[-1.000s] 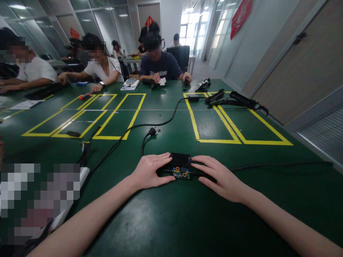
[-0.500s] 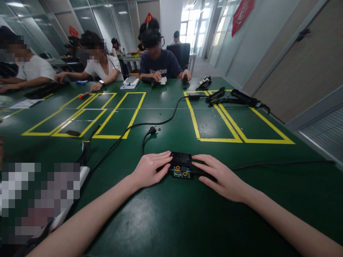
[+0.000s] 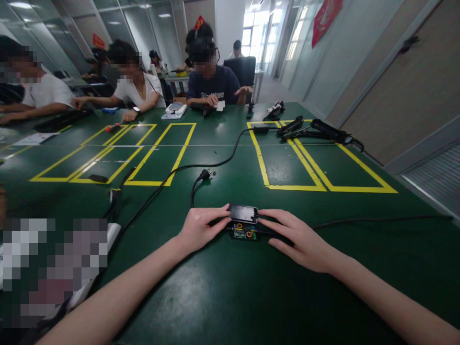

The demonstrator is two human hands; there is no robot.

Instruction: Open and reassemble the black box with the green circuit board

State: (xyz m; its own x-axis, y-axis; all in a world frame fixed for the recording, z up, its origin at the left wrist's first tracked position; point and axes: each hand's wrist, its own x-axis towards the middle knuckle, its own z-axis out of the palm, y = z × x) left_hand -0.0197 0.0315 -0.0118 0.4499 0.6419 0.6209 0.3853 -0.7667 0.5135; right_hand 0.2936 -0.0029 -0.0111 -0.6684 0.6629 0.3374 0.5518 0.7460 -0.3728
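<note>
A black power-adapter cover [image 3: 243, 213], its face catching the light, is held tilted between my two hands. My left hand [image 3: 201, 227] pinches its left end between thumb and fingers. At the right end, the fingertips of my right hand [image 3: 300, 239] press against the edge, while the thumb stands apart from it. Just below the cover lies the adapter's circuit board [image 3: 244, 233], green with copper-coloured coils, in a dark lower part of the case. A black cable runs out on each side, partly hidden by my hands. Behind my left hand lies a black mains plug [image 3: 205, 175].
A long black cord [image 3: 187, 167] crosses the green table [image 3: 230, 292], which has yellow taped rectangles. Black folded parts [image 3: 316, 130] lie at the back right. A white power strip [image 3: 114, 235] is at the left. Across the table sits a co-worker [image 3: 219, 86], with others further left.
The cover has tilted, so its face now shines where it looked dark before. Across the table, the co-worker's hand has let go of a small black object and lifted, palm up.
</note>
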